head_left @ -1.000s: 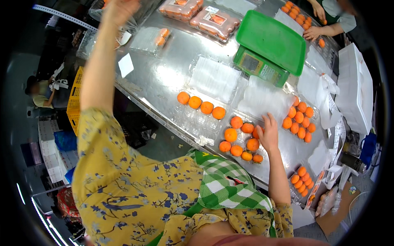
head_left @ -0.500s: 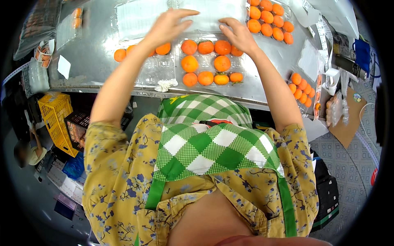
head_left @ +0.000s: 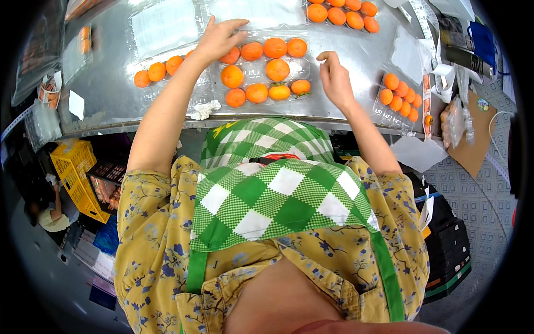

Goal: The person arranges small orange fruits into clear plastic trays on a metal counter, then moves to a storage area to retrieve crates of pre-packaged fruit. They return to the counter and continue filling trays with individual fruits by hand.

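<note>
In front of me on the metal table lies a clear plastic tray (head_left: pixel 254 72) of orange persimmons (head_left: pixel 277 70). Its middle row has bare cells between and beside the fruit. My left hand (head_left: pixel 222 40), fingers stretched, is over the tray's far left edge and holds nothing. To the right of the tray my right hand (head_left: pixel 335 82) hovers with its fingers curled in, and nothing shows in them. A second clear tray (head_left: pixel 183 89) to the left carries one row of persimmons (head_left: pixel 157 71), partly hidden behind my left forearm.
Farther back lie white-lined clear trays (head_left: pixel 165 29). Filled persimmon trays sit at the far right (head_left: pixel 336 15) and right edge (head_left: pixel 396 103). A crumpled white wad (head_left: pixel 204 109) lies by the front edge. Yellow crates (head_left: pixel 75 172) stand at lower left, where another person (head_left: pixel 55 214) is.
My right hand has drawn back toward me from the tray's far right corner, and its fingers have curled. My left hand stays outstretched near the tray. The whole view has shifted.
</note>
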Demonstrator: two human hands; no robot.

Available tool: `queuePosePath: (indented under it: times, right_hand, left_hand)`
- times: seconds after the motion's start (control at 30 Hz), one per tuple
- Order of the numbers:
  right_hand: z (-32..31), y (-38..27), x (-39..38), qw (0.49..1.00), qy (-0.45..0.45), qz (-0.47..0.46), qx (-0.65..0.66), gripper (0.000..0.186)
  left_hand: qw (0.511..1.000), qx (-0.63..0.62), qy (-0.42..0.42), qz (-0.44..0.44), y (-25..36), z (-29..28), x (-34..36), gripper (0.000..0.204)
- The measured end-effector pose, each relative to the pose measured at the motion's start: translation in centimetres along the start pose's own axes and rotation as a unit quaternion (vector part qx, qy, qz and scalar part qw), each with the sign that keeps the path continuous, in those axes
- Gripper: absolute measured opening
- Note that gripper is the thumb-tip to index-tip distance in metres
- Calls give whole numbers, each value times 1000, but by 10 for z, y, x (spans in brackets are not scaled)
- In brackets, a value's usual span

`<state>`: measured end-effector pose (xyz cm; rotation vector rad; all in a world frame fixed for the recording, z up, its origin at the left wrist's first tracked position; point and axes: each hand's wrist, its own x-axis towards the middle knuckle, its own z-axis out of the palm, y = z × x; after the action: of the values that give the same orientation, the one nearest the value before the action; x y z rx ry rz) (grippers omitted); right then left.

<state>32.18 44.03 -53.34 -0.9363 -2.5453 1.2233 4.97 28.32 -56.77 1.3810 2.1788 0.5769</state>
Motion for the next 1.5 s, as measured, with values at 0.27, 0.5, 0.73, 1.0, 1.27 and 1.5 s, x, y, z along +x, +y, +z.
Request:
queuePosePath:
  times: [0.27,0.5,0.73,1.0,1.27,1.5]
  right_hand:
    - [19,5,-6,994,45,-90,-46,41]
    - [26,1,32,985,-2,-118,-128,55]
    - [23,7,43,990,3,-119,-81,53]
    - [-13,8,12,718,-140,99,674,48]
    - [-61,42,-58,809,36,144,569,50]
    - [-94,96,-122,905,358,170,155,41]
  left_hand:
    - [1000,-11,-7,-18,-1,0,1,33]
    - [999,-15,-24,-27,7,-3,-5,33]
    - [998,-44,-28,-38,4,1,-10,36]
    - [998,-57,7,-18,-7,7,-10,37]
    - [996,-74,-22,-31,-1,0,-10,37]
    - [995,-97,-15,-25,-2,3,-10,37]
